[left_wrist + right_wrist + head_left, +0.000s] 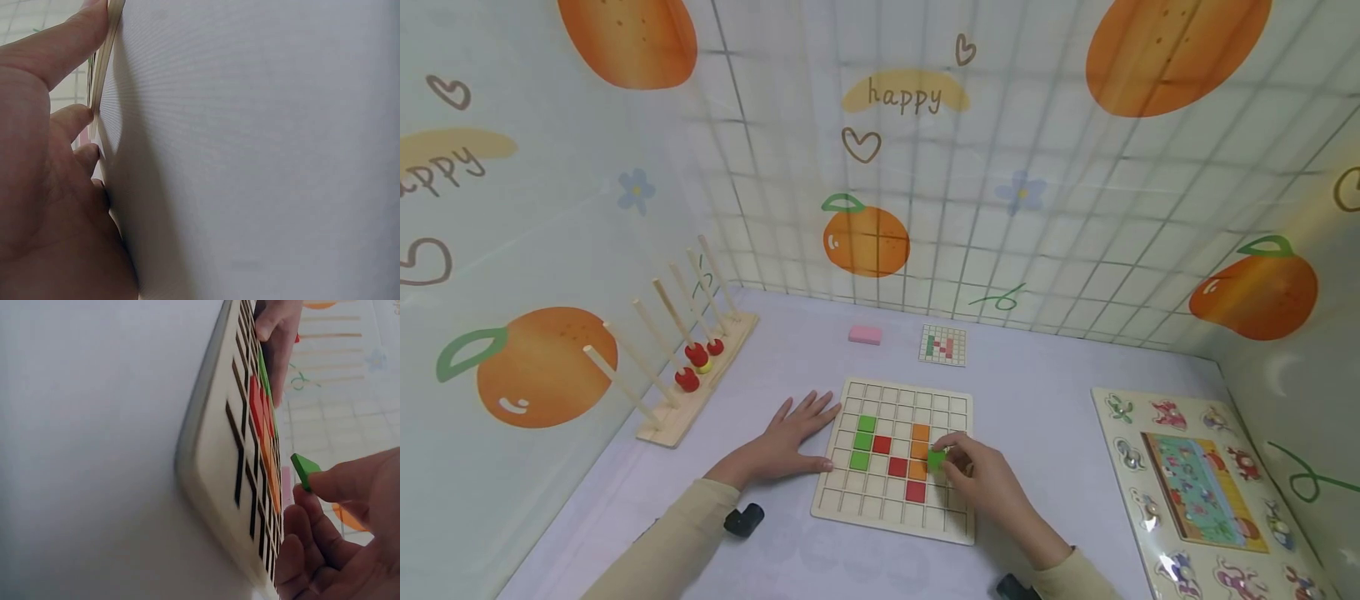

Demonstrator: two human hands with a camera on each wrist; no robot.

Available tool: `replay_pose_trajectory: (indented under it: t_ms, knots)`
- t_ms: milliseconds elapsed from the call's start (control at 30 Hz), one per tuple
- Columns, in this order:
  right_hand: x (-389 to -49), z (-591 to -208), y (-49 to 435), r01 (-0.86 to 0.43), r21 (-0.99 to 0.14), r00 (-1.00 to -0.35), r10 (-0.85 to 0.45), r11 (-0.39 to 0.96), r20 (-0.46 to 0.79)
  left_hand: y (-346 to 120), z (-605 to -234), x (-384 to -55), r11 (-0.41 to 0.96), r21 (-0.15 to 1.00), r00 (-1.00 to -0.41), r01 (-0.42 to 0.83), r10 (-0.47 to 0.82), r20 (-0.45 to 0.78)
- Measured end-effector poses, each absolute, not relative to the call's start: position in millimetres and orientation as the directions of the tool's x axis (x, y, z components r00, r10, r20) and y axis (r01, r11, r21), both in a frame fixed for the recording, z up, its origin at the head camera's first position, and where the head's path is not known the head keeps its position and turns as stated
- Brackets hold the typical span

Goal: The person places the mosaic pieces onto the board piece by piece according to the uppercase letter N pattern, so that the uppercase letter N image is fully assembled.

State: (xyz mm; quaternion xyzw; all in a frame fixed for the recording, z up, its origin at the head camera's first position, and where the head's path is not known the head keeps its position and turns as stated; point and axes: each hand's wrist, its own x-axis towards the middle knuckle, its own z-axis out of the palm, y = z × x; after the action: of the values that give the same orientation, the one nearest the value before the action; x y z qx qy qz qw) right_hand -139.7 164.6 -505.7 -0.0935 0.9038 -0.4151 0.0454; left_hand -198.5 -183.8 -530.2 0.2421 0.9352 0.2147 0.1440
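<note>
A wooden grid board (850, 504) lies flat on the table. My right hand (988, 479) pinches a green square tile (936, 459) between thumb and fingers, over the board's right part beside the orange tiles (920, 432). In the right wrist view that green tile (305, 469) is tilted and held off the grid. Fingers spread, my left hand (786, 442) rests on the table, its thumb and fingertips touching the board's left edge. Green tiles (860, 460) stand in a column on the left side of the grid, and red tiles (898, 467) run diagonally toward the orange column.
Behind the board are a pink block (865, 335) and a small pattern card (943, 346). A pegged wooden rack (673, 425) with red and yellow beads stands at left. A picture puzzle board (1120, 442) lies at right. Printed fabric walls (925, 167) enclose the table.
</note>
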Motion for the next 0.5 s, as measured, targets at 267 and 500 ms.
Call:
replay_pose_trajectory:
  t_ms: [267, 500]
  knots:
    - [-138.1, -505.7, 147.2, -0.194, -0.761, -0.959, -0.284, 0.619, 0.013, -184.6, -530.1, -198.9, 0.787, 0.472, -0.839, 0.398, 0.52, -0.159]
    - [-137.0, -505.5, 131.4, -0.257, -0.759, -0.94, -0.337, 0.598, 0.053, -185.1, -529.9, -199.0, 0.778, 0.479, -0.834, 0.406, 0.529, -0.154]
